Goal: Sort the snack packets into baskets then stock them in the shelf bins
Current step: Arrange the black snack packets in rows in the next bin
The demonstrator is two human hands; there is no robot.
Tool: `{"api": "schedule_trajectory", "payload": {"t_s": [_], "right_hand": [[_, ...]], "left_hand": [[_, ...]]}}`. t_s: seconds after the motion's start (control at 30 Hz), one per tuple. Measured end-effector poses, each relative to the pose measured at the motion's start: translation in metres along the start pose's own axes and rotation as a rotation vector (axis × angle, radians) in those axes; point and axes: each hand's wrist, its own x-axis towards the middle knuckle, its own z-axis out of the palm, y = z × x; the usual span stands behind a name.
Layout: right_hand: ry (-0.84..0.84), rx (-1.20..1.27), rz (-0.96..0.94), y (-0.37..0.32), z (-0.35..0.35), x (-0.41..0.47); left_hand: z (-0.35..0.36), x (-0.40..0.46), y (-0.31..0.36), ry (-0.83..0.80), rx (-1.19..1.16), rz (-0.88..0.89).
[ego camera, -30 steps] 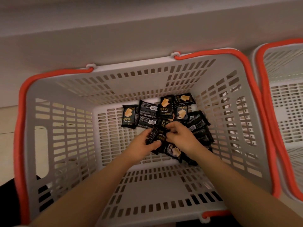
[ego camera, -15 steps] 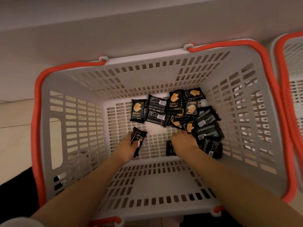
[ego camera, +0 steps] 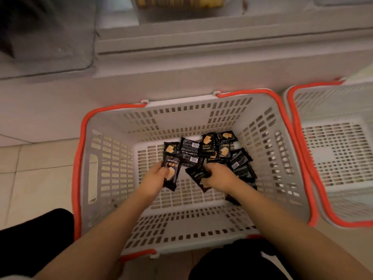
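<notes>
A grey slotted basket [ego camera: 113,178] with orange handles stands on the floor below me. Several black snack packets [ego camera: 207,145] lie heaped in its far right corner. My left hand [ego camera: 156,175] grips one black packet [ego camera: 171,170] with yellow lettering, held just above the basket floor. My right hand [ego camera: 219,176] holds another black packet [ego camera: 198,177] beside it, close to the heap. Both arms reach down into the basket.
A second grey basket [ego camera: 341,150] with orange handles stands touching on the right, with nothing visible inside. A white shelf base [ego camera: 201,63] runs along the far side, with a bin of yellowish packets [ego camera: 179,2] above. Tiled floor [ego camera: 36,178] lies to the left.
Both hands have lifted with a packet each; the right hand now holds one it was only reaching for. The view has tilted up, showing the shelf and second basket.
</notes>
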Motion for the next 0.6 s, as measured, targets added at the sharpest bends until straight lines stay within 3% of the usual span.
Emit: {"api": "schedule_trajectory", "payload": {"t_s": [0.3,0.43,0.6], "right_hand": [[0.328,1.002,-0.007,-0.054,-0.055,-0.109],[0.378,1.005,-0.135,-0.096,-0.07,-0.149],[0.529,0.945,-0.333,-0.151,-0.081,-0.183]], "left_hand": [[0.002,-0.078,0.095,0.028,-0.196,0.262],[-0.008,-0.122,0.129,-0.086,-0.361,0.342],[-0.027,-0.165,0.154,-0.121,-0.349,0.586]]}}
